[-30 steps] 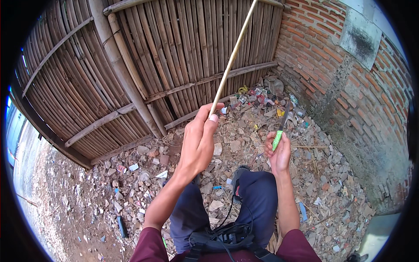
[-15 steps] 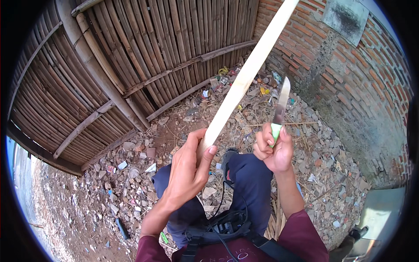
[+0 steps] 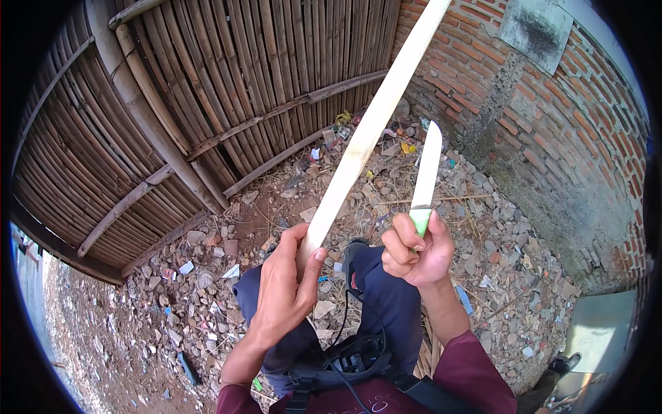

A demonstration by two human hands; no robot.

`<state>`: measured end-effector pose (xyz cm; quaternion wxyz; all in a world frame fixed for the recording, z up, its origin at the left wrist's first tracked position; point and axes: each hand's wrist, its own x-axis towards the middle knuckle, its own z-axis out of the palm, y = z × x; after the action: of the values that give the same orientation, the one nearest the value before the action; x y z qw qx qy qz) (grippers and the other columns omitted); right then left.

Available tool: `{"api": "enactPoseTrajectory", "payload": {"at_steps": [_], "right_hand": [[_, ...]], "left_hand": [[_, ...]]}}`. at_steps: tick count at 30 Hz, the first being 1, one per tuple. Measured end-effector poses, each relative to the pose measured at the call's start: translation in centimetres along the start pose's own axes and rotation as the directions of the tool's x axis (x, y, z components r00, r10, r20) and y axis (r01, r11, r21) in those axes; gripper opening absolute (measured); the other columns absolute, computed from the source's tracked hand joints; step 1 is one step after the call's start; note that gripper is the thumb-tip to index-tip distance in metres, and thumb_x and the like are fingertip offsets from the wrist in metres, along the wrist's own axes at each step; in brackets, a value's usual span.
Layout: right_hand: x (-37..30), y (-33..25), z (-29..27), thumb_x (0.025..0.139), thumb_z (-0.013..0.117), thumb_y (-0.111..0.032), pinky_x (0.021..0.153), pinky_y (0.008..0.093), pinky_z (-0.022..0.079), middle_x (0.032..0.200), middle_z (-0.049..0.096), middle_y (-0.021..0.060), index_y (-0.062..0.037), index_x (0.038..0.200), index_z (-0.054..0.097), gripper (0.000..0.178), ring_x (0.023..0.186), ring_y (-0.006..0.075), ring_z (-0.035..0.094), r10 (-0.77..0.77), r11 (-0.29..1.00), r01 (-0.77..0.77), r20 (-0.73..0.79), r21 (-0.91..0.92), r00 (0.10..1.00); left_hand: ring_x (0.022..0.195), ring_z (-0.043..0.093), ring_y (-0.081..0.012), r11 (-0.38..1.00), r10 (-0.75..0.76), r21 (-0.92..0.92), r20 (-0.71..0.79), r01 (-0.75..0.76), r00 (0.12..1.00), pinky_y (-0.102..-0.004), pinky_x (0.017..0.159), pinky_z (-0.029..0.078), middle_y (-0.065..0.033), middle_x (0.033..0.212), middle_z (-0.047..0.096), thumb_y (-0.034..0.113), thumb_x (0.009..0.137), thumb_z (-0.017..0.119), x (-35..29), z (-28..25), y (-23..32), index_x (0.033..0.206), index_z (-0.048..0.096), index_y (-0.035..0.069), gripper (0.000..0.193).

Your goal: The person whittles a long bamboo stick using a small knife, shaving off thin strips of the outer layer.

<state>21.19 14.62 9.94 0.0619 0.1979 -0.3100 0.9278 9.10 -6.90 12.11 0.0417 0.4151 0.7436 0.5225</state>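
My left hand (image 3: 286, 290) grips the lower end of a long, pale bamboo strip (image 3: 355, 153). The strip slants up and to the right, past the top of the view, with a darker node partway along it. In my right hand (image 3: 419, 250) is a knife (image 3: 427, 165), its green handle wrapped by my fingers. The bright blade points up, tip near the top, to the right of the strip and apart from it. Both hands are in front of my knees, over the ground.
A bamboo-slat fence (image 3: 289, 55) stands at the left and far side. A brick wall (image 3: 483, 117) curves along the right. Stones and litter cover the ground (image 3: 193, 276). Another person's foot (image 3: 567, 362) shows at the lower right, near a pale panel (image 3: 601, 328).
The bamboo strip and both hands sit slightly further left and lower in the view. The knife has turned, so its blade now looks broad and bright.
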Motion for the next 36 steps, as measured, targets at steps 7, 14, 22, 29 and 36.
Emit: {"api": "enactPoseTrajectory", "payload": {"at_steps": [7, 14, 22, 29, 36], "right_hand": [[0.3, 0.0, 0.8, 0.109, 0.06, -0.037, 0.055, 0.0413, 0.045, 0.069, 0.054, 0.0134, -0.0005, 0.096, 0.058, 0.039, 0.06, 0.0347, 0.062, -0.267, -0.192, -0.001, 0.051, -0.981, 0.962], [0.5, 0.7, -0.3, 0.107, 0.062, -0.041, 0.053, 0.0448, 0.05, 0.074, 0.063, 0.0154, 0.0001, 0.099, 0.06, 0.042, 0.063, 0.0347, 0.069, -0.146, -0.518, 0.066, 0.164, -0.853, 0.975], [0.1, 1.0, -0.6, 0.104, 0.066, -0.044, 0.052, 0.042, 0.053, 0.075, 0.066, 0.013, 0.0, 0.102, 0.062, 0.044, 0.061, 0.0316, 0.07, -0.112, -0.59, 0.095, 0.197, -0.802, 0.974], [0.0, 1.2, -0.4, 0.103, 0.068, -0.045, 0.05, 0.0407, 0.052, 0.074, 0.066, 0.0106, -0.0036, 0.098, 0.062, 0.042, 0.057, 0.0293, 0.069, -0.091, -0.567, 0.123, 0.21, -0.815, 0.973], [-0.3, 2.0, -0.5, 0.103, 0.068, -0.043, 0.047, 0.0405, 0.05, 0.07, 0.063, 0.0084, -0.0048, 0.095, 0.061, 0.04, 0.054, 0.0282, 0.067, -0.096, -0.568, 0.118, 0.208, -0.815, 0.973]], "left_hand": [[0.086, 0.07, -0.0364, 0.999, 0.041, 0.002, 0.018, -0.041, 0.999, -0.0423, 0.079, 0.054, -0.0219, 0.098, 0.069, 0.014, 0.105, 0.066, -0.5, -0.2, 0.1, 0.13, 0.059, -0.003, 0.031], [0.081, 0.067, -0.0376, 0.999, 0.035, -0.021, 0.045, -0.034, 0.998, -0.0434, 0.074, 0.051, -0.0217, 0.092, 0.067, 0.016, 0.106, 0.067, -1.3, 0.3, -0.2, 0.124, 0.059, -0.003, 0.028], [0.081, 0.067, -0.0433, 1.0, -0.027, 0.02, 0.145, 0.024, 0.989, -0.0487, 0.071, 0.05, -0.024, 0.093, 0.064, 0.012, 0.105, 0.066, -1.7, 0.2, -0.1, 0.12, 0.056, -0.004, 0.025], [0.077, 0.064, -0.0434, 0.993, -0.064, -0.085, 0.219, 0.084, 0.974, -0.0492, 0.07, 0.048, -0.0228, 0.087, 0.063, 0.016, 0.107, 0.065, -1.7, 0.6, -0.4, 0.11, 0.056, -0.003, 0.021], [0.078, 0.063, -0.0451, 0.996, -0.071, -0.039, 0.248, 0.083, 0.966, -0.0514, 0.07, 0.047, -0.0231, 0.084, 0.061, 0.021, 0.109, 0.062, -2.3, 1.0, -1.2, 0.102, 0.056, -0.005, 0.028]]}}
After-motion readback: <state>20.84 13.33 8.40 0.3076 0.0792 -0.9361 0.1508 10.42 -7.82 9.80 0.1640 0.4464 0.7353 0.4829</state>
